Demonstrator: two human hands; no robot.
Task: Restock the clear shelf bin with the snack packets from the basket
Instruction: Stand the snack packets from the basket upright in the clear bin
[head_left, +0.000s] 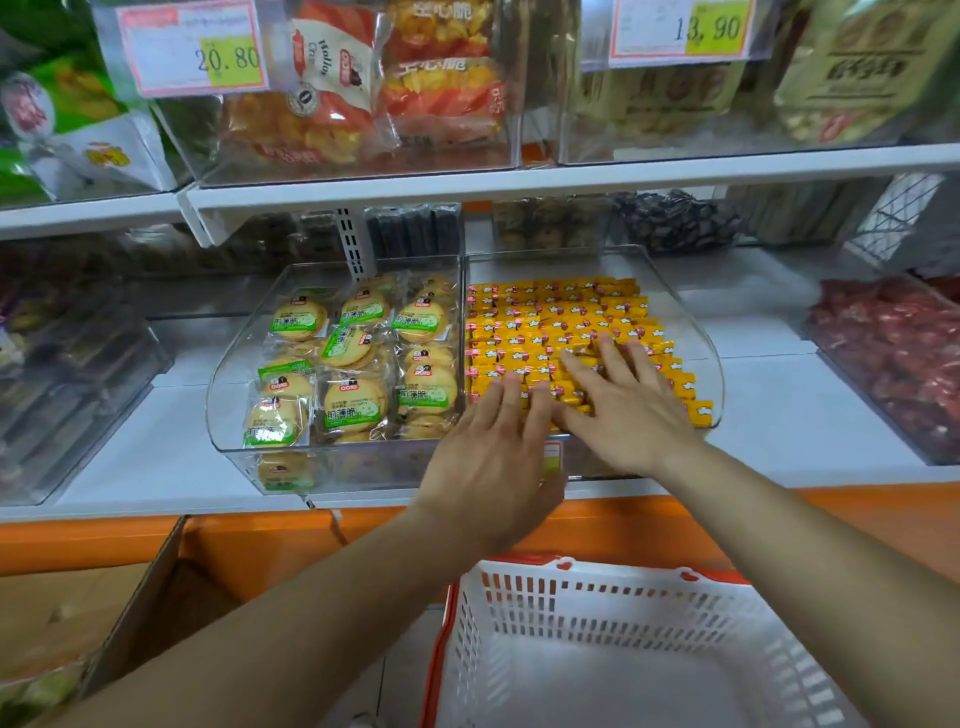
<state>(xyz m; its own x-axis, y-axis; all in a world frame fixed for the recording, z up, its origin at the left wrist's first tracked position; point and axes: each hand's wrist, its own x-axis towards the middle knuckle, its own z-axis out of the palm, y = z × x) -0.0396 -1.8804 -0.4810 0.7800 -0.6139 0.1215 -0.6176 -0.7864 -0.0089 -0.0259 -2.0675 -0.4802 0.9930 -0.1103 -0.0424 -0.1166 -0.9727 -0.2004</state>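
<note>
Nearest, the white basket (597, 597) sits under both forearms. Left hand (493, 462) and right hand (628, 410) lie flat, fingers straight, fingertips resting on the yellow snack packets (545, 322) filling the clear bin (556, 265).

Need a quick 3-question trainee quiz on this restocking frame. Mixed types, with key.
1. True or false: the basket has packets in it.
2. Fill in: the biscuits sit to the ___ of the yellow packets.
3. The left hand and right hand lie flat on: A) biscuits B) yellow packets C) a price tag.
Key: 1 false; 2 left; 3 B.
</note>
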